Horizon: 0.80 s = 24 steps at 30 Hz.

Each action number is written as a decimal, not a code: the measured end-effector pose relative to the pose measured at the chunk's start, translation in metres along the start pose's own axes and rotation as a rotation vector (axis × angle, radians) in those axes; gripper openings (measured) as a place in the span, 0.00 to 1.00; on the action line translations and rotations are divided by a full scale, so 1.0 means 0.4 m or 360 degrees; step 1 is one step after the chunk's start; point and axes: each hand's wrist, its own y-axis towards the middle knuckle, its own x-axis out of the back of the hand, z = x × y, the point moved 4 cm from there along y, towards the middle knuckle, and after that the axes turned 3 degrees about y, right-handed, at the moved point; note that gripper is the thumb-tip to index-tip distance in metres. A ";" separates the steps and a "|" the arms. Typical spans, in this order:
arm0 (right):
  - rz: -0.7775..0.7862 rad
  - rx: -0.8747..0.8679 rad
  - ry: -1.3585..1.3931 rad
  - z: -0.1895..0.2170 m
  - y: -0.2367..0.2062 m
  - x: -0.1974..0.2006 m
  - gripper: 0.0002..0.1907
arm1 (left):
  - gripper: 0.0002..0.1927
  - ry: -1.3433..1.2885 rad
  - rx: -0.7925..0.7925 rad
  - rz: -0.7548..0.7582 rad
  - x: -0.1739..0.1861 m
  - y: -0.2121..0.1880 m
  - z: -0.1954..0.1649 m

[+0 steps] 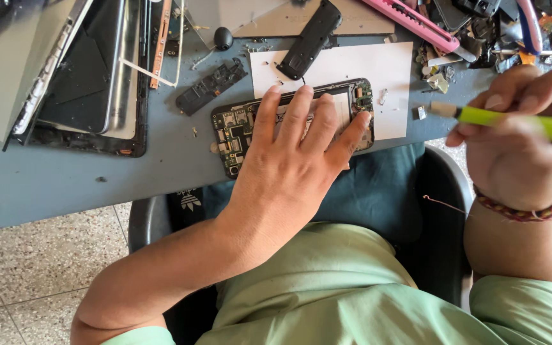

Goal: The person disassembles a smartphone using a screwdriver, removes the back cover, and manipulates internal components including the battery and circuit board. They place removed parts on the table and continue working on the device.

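- My left hand [289, 153] lies flat, fingers spread, pinning the opened phone [237, 128] on the blue table [65, 179]
- Phone's long axis runs nine to three
- My right hand [512, 140] grips the green screwdriver [512, 119], tip pointing nine o'clock toward the phone

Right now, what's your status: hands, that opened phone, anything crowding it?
Left hand flat on opened phone, pinning it. Right hand grips green tool, off to the side. Black loose part nearby, not touching.
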 end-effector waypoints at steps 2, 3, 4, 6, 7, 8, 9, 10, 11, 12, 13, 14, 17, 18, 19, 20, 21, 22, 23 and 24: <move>0.0020 0.0040 -0.0112 -0.003 0.004 -0.033 0.14 | 0.35 -0.0040 0.0037 -0.0016 -0.001 0.005 -0.001; 0.0027 0.0061 -0.0137 -0.004 0.007 -0.048 0.16 | 0.37 -0.0040 0.0045 0.0012 -0.003 0.009 -0.003; 0.0028 0.0079 -0.0094 -0.007 0.012 -0.060 0.14 | 0.39 -0.0037 0.0055 0.0043 -0.004 0.013 -0.006; 0.0048 0.0135 -0.0038 -0.011 0.019 -0.078 0.11 | 0.41 -0.0014 0.0077 0.0094 -0.006 0.020 -0.009; 0.0065 0.0171 -0.0032 -0.011 0.024 -0.083 0.09 | 0.42 0.0000 0.0086 0.0109 -0.006 0.024 -0.011; 0.0064 0.0195 -0.0051 -0.010 0.025 -0.087 0.09 | 0.43 0.0013 0.0096 0.0125 -0.007 0.028 -0.013; 0.0063 0.0218 -0.0070 -0.010 0.028 -0.088 0.09 | 0.42 0.0037 0.0095 0.0124 -0.006 0.028 -0.013; 0.0046 0.0232 -0.0114 -0.008 0.027 -0.088 0.10 | 0.42 0.0060 0.0093 0.0120 -0.003 0.028 -0.014; 0.0053 0.0245 -0.0152 -0.007 0.029 -0.088 0.10 | 0.42 0.0084 0.0091 0.0115 -0.002 0.028 -0.015; 0.0059 0.0258 -0.0190 -0.006 0.028 -0.088 0.10 | 0.40 0.0079 0.0095 0.0104 -0.002 0.029 -0.016; 0.0088 0.0269 -0.0220 -0.006 0.028 -0.090 0.10 | 0.39 0.0073 0.0100 0.0094 -0.003 0.029 -0.016; 0.0100 0.0276 -0.0246 -0.006 0.028 -0.090 0.11 | 0.38 0.0069 0.0105 0.0085 -0.004 0.029 -0.016; 0.0076 0.0326 -0.0344 -0.008 0.028 -0.091 0.16 | 0.31 0.0250 0.0081 0.0087 -0.007 0.025 -0.018; 0.0046 0.0363 -0.0391 -0.004 0.030 -0.090 0.19 | 0.31 0.0222 0.0083 0.0085 -0.008 0.024 -0.019; -0.0001 0.0438 -0.0458 -0.001 0.031 -0.091 0.22 | 0.31 0.0195 0.0083 0.0082 -0.009 0.022 -0.020; 0.0014 0.0496 -0.0600 0.006 0.035 -0.094 0.22 | 0.31 0.0171 0.0083 0.0078 -0.010 0.021 -0.019; 0.0025 0.0558 -0.0741 0.015 0.037 -0.099 0.22 | 0.31 0.0189 0.0079 0.0082 -0.012 0.020 -0.018; 0.0101 0.0597 -0.0962 0.026 0.045 -0.105 0.20 | 0.32 0.0207 0.0076 0.0084 -0.014 0.020 -0.018; 0.0158 0.0612 -0.1175 0.036 0.046 -0.115 0.17 | 0.32 0.0224 0.0074 0.0086 -0.017 0.020 -0.018; 0.0215 0.0638 -0.1386 0.046 0.053 -0.124 0.14 | 0.32 0.0221 0.0076 0.0075 -0.018 0.020 -0.018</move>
